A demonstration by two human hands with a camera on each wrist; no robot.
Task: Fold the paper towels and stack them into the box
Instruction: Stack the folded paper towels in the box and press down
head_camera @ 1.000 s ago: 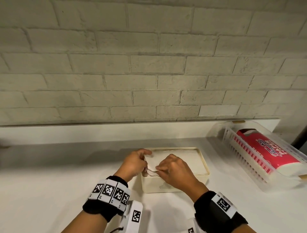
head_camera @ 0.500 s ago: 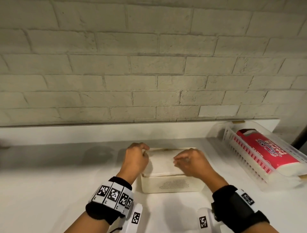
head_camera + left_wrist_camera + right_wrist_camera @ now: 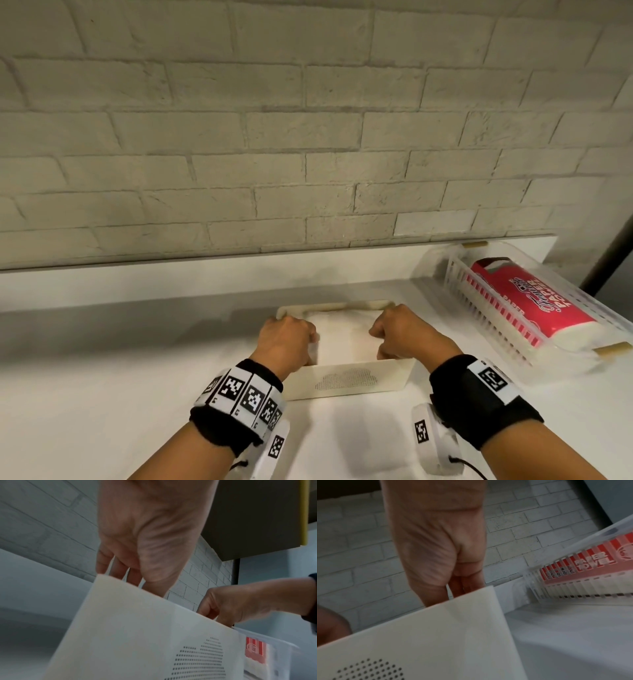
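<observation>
Probably a home kitchen: white counter point(image 3: 102, 394) below a painted brick wall point(image 3: 274, 137), cabinet point(image 3: 257, 513) (dark, yellow-edged) above the counter.

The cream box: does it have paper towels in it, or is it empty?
Not empty. In the head view white paper towels lie flat inside the cream box, between the left hand and right hand. How many cannot be told.

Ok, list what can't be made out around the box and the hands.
- Fingertips of both hands: in every view bent down into the box, hidden by knuckles or its near wall.
- Depth of the paper towel stack: head view shows only its top.
- Small print on the red paper towel pack: blurred.
</observation>
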